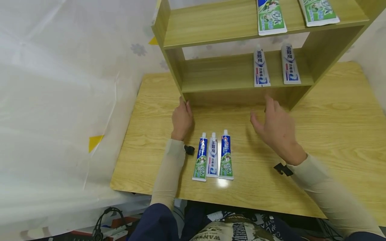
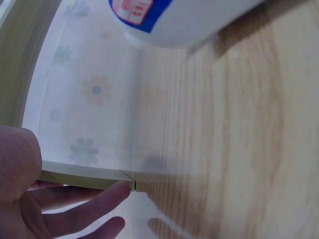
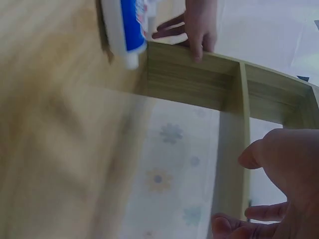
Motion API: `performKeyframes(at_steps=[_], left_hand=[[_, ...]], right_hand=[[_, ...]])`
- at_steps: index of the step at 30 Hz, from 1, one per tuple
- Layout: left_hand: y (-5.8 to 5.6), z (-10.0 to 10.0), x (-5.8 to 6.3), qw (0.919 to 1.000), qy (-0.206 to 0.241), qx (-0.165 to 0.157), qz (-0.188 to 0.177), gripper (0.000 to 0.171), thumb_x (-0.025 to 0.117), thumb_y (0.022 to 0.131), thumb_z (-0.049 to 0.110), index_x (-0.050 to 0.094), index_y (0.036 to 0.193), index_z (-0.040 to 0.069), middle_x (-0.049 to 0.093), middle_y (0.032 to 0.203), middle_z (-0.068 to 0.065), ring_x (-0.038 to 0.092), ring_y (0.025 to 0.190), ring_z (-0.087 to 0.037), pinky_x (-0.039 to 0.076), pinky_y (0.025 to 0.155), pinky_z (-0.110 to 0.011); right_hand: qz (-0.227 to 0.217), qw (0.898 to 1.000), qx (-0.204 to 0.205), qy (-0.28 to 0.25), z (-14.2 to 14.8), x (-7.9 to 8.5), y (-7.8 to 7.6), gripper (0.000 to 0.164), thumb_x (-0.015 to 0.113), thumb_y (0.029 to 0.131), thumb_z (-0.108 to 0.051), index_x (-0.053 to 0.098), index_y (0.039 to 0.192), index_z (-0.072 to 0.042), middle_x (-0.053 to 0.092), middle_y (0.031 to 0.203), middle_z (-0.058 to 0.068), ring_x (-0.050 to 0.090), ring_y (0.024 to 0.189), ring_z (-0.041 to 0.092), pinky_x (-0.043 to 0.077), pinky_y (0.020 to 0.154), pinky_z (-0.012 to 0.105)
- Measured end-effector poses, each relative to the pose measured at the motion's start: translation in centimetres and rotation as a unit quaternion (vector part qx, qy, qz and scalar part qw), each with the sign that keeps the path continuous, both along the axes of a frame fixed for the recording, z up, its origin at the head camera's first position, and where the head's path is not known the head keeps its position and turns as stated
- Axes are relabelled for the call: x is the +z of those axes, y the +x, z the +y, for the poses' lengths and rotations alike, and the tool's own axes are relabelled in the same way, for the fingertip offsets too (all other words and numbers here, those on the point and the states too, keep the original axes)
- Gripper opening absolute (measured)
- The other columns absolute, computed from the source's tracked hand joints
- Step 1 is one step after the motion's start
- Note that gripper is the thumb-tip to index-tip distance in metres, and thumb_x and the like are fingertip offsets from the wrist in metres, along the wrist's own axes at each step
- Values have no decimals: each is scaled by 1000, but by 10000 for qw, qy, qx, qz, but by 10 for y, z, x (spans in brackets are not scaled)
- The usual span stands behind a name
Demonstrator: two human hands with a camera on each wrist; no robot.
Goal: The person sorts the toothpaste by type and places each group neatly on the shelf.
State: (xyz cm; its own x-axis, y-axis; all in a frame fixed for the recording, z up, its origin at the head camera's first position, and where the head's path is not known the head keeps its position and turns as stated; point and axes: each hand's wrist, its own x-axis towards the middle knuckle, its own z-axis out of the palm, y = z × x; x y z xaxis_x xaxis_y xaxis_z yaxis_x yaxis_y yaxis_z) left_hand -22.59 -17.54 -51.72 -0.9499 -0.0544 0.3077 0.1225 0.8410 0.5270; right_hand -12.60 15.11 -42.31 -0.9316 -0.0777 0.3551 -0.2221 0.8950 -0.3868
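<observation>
My left hand (image 1: 182, 120) grips the lower left side panel of a wooden shelf (image 1: 217, 97), with thumb and fingers on either side of its edge. My right hand (image 1: 278, 130) is at the front of the lower shelf board, thumb spread away from the fingers and holding nothing. Whether its fingertips touch the board is unclear. Between the hands, nearer the body, lie a blue-green toothpaste tube (image 1: 200, 159), a white toothpaste tube (image 1: 212, 157) and another blue-green tube (image 1: 226, 157). In the left wrist view, part of a toothpaste tube (image 2: 189, 20) shows at the top.
Two white toothpaste tubes, one left (image 1: 261, 68) and one right (image 1: 291, 65), lie on the lower board. On the upper board are two green tubes, one left (image 1: 271, 18) and one right (image 1: 319, 11). A wood-grain table (image 1: 340, 134) carries the shelf; white sheeting (image 1: 60, 100) hangs at left.
</observation>
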Motion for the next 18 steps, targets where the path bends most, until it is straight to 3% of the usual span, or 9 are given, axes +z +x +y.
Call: performKeyframes(at_steps=[2, 5, 9, 10, 12, 14, 16, 17, 18], left_hand=[[5, 4, 9, 9999, 90, -68, -27, 39, 34, 121, 29, 56, 125, -3, 65, 77, -22, 65, 60, -38, 52, 52, -51], [5, 5, 11, 9999, 109, -62, -68, 41, 31, 121, 30, 56, 127, -2, 65, 78, -19, 65, 61, -33, 53, 53, -46], [6, 6, 14, 10000, -23, 18, -86, 38, 33, 121, 29, 56, 127, -1, 66, 77, -18, 64, 61, -32, 51, 52, -43], [11, 10, 23, 9999, -71, 7, -139, 36, 35, 121, 26, 56, 128, -3, 66, 79, -21, 65, 62, -35, 51, 52, -45], [11, 10, 22, 9998, -106, 25, -162, 34, 37, 121, 25, 56, 128, -2, 66, 78, -20, 64, 61, -33, 49, 52, -43], [11, 9, 22, 9998, -94, 21, -198, 34, 37, 121, 25, 55, 128, -2, 66, 78, -20, 64, 61, -33, 49, 52, -43], [12, 9, 22, 9997, -67, 20, -220, 34, 37, 121, 25, 55, 128, -2, 66, 78, -20, 64, 61, -33, 50, 52, -44], [7, 5, 12, 9998, -19, 37, -191, 36, 35, 121, 28, 56, 128, 0, 65, 76, -17, 63, 60, -30, 49, 52, -42], [7, 4, 12, 9998, 3, 27, -196, 37, 34, 121, 29, 56, 128, -1, 66, 77, -17, 64, 60, -31, 51, 52, -43]], right_hand=[[-148, 9999, 61, -58, -2, -8, 5, 65, 70, 103, -33, 49, 150, 7, 68, 99, 29, 55, 59, 32, 37, 42, 36], [-455, 9987, 183, -133, -8, -19, 12, 65, 71, 103, -32, 50, 151, 6, 69, 105, 29, 62, 67, 34, 43, 44, 37], [-876, 9952, 412, -142, -19, -35, 20, 65, 72, 103, -32, 49, 151, 5, 70, 119, 32, 61, 68, 32, 43, 44, 36], [-1016, 9936, 468, -139, -22, -38, 22, 66, 72, 103, -33, 49, 152, 5, 70, 123, 34, 61, 69, 32, 44, 44, 36], [-1332, 9895, 555, -124, -29, -44, 26, 68, 70, 104, -34, 46, 154, 4, 69, 129, 35, 64, 73, 35, 49, 47, 40], [-1641, 9843, 630, -167, -36, -50, 30, 69, 67, 106, -36, 44, 157, 3, 67, 134, 36, 71, 87, 42, 58, 58, 48], [-1847, 9798, 732, -246, -43, -58, 34, 70, 66, 107, -37, 41, 159, 3, 68, 134, 35, 72, 90, 42, 61, 67, 53], [-1946, 9774, 774, -297, -47, -63, 37, 71, 66, 107, -38, 40, 160, 2, 70, 128, 33, 72, 89, 41, 62, 69, 53], [-2036, 9748, 825, -382, -50, -66, 40, 72, 66, 108, -38, 39, 161, 2, 71, 122, 31, 72, 86, 39, 61, 70, 52]])
